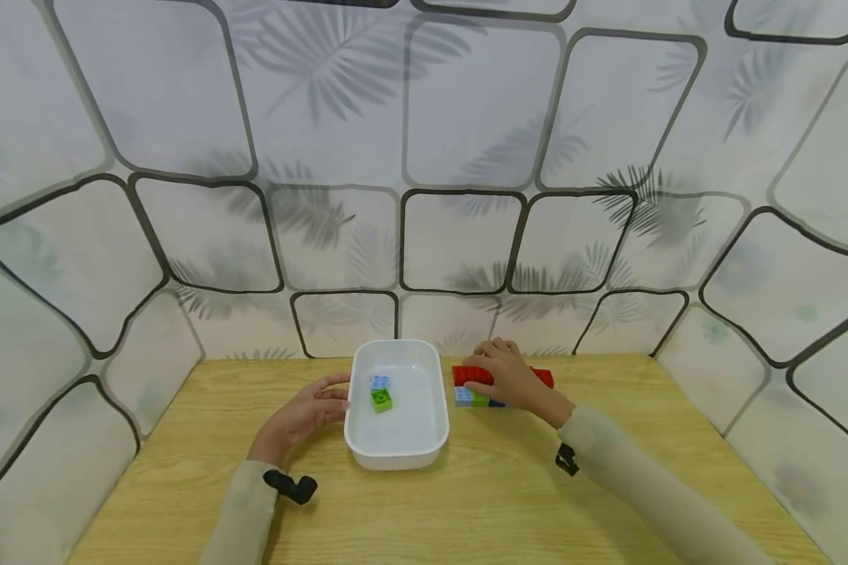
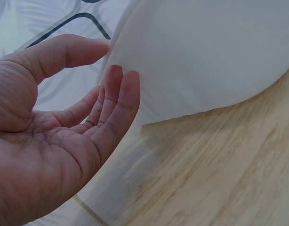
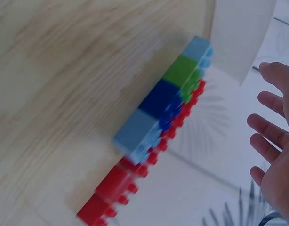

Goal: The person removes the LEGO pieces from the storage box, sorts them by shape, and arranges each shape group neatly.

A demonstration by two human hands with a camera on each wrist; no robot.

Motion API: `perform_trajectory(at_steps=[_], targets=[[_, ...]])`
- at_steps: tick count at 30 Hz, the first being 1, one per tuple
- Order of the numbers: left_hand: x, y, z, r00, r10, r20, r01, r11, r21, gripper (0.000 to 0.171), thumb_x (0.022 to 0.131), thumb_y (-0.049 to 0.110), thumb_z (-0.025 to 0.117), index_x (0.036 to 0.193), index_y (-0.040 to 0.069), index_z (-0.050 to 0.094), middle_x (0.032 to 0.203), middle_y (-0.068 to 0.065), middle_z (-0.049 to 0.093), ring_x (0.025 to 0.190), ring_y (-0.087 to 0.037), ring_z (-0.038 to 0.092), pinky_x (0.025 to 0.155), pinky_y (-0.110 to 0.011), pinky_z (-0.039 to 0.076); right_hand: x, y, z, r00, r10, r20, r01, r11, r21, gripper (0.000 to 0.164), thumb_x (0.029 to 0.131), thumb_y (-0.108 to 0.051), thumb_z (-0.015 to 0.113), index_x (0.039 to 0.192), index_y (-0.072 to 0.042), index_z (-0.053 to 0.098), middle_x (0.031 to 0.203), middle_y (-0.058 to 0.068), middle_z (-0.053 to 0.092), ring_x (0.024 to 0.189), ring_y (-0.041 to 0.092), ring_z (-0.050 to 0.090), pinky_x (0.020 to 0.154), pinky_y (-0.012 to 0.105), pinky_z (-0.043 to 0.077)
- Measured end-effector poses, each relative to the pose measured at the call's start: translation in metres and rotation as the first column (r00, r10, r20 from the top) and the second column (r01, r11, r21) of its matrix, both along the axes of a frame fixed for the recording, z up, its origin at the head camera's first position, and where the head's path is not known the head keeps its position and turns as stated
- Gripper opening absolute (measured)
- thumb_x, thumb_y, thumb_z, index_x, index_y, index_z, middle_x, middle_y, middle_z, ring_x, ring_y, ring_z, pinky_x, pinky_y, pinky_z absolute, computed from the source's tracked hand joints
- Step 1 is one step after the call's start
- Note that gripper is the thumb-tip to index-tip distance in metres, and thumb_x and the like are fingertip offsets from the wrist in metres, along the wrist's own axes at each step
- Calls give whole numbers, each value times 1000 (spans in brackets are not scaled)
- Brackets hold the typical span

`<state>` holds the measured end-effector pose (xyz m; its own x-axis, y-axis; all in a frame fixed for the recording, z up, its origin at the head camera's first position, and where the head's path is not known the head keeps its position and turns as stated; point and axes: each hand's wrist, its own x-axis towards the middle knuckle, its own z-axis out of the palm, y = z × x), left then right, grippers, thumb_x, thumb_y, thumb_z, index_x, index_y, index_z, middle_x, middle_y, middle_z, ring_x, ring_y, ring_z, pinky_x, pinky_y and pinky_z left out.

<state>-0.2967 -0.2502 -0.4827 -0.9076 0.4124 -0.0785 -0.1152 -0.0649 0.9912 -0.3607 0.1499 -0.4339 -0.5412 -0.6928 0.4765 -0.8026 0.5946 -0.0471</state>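
Note:
A white plastic tub holds a light blue toy brick and a green toy brick. My left hand is at the tub's left side, its fingers loosely bent; the thumb tip meets the tub's edge in the left wrist view. Over the bricks right of the tub hovers my right hand, fingers spread and holding nothing. Below it stretches a row of red bricks. In front of that lies a shorter row with light blue, dark blue and green bricks.
All of this stands on a wood-grain table. Patterned cloth walls enclose it at the back and both sides. The tub's right wall is close to the brick rows.

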Motion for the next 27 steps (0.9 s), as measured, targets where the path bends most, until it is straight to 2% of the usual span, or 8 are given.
perform_trajectory(at_steps=[6,14,22,27], targets=[[1,0,0,1000,7,3,-7,1000,-2,69,101,3,59,158,-4,22,122,-7,62,104,-11,68,93,-27,59,2,-33,7,998,43,36,-44,999,18,37,88,-30,80,119,-11,74,112,9,65,102,27,51,86,46,39],[-1,-1,0,1000,-1,-4,1,1000,-11,68,101,3,58,159,-4,22,124,-9,63,105,-11,68,93,-27,59,9,-72,12,996,83,32,-86,993,79,34,91,-36,77,119,-17,73,113,4,66,101,23,51,88,43,41],[-1,0,0,1000,-3,-9,3,1000,-3,68,101,1,58,159,-4,22,125,-8,64,106,-12,68,93,-28,59,18,-104,16,990,120,80,-130,981,146,34,92,-34,77,120,-15,73,116,4,67,104,22,50,89,42,40],[0,1,0,1000,-7,-20,7,1000,0,68,101,1,57,158,-5,22,123,-8,64,104,-11,69,92,-28,59,20,-119,14,986,126,105,-147,964,221,36,93,-34,76,123,-16,72,120,3,67,110,23,51,97,46,43]])
